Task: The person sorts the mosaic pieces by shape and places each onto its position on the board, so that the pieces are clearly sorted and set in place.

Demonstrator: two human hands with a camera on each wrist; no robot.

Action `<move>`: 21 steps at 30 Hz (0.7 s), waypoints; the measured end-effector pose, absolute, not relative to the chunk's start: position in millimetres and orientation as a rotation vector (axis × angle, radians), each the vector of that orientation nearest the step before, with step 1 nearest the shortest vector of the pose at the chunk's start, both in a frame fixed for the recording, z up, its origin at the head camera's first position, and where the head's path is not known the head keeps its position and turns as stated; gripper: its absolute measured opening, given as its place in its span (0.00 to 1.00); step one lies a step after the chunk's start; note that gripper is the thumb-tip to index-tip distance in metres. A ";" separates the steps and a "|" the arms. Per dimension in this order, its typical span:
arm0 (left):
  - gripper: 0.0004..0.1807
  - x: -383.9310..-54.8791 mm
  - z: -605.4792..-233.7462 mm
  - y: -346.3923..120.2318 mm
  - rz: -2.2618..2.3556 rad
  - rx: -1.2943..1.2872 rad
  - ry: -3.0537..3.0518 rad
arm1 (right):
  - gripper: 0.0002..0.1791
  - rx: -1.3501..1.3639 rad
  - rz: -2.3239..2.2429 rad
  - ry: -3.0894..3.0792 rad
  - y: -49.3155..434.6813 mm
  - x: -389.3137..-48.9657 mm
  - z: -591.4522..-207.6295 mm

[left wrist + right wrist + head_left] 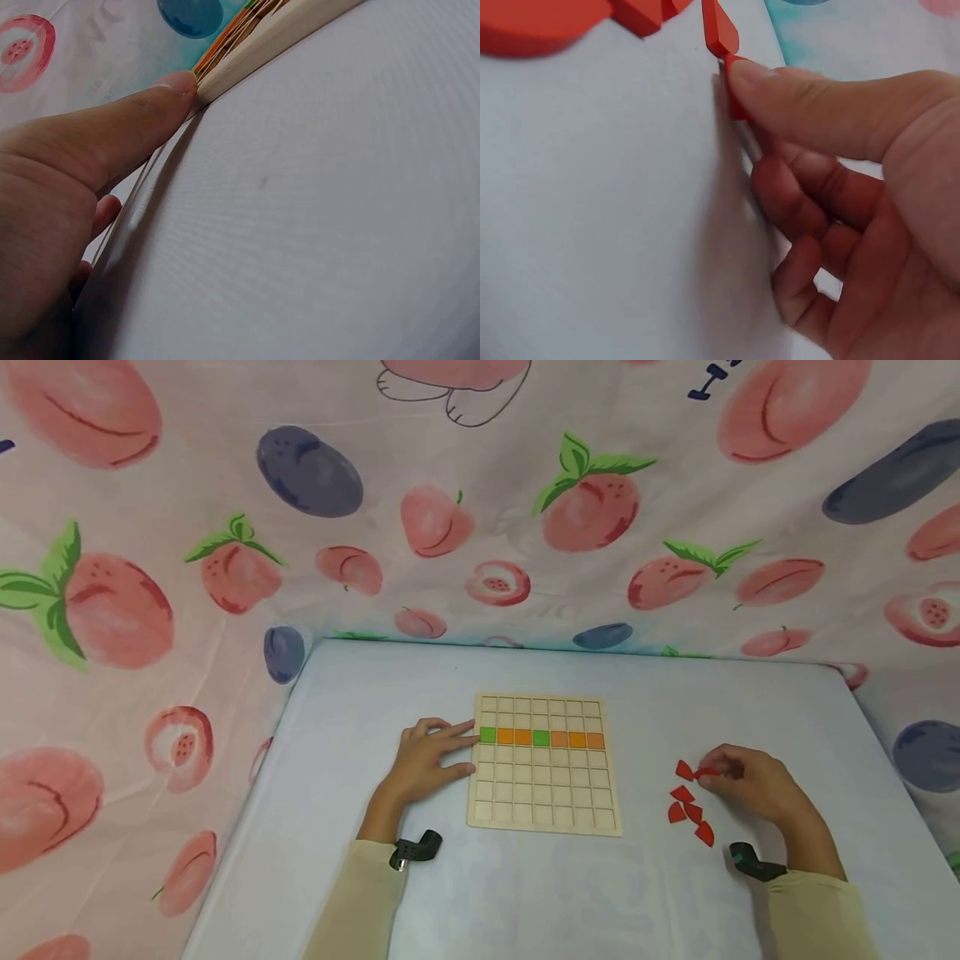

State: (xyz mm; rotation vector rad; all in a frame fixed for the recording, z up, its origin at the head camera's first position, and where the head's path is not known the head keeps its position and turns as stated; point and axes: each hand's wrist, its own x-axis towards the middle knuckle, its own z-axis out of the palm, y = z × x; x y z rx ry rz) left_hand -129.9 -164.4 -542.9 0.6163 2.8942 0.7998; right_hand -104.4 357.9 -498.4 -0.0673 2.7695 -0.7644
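A square wooden grid board point(543, 777) lies on the table, with a row of green and orange squares point(541, 738) filling its third row from the far edge. Against the board's left edge rest the straight fingers and thumb of my left hand point(427, 764); the left wrist view shows the thumb point(176, 82) touching the rim. To the right of the board, my right hand point(753, 785) pinches a small red wedge-shaped piece point(707, 772) between thumb and fingers. Several more red pieces point(693, 812) lie loose just left of that hand.
A white-covered table point(540, 893) carries everything. Fruit-printed cloth point(495, 468) hangs along its far side and left side. A black wrist strap with a small camera sits on each wrist, the left one point(416, 850) below the board's near left corner.
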 end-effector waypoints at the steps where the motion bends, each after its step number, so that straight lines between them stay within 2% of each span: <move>1: 0.30 -129.9 -543.0 -164.5 0.800 0.617 2.893 | 0.17 -0.044 -0.783 2.767 357.0 -103.8 -498.5; 11: 0.30 -129.0 -541.0 -164.2 0.815 0.622 2.883 | 0.23 0.142 -1.045 2.719 341.3 -100.2 -493.0; 21: 0.30 -127.9 -539.2 -163.9 0.810 0.600 2.881 | 0.18 0.066 -1.200 2.620 297.6 -112.5 -491.9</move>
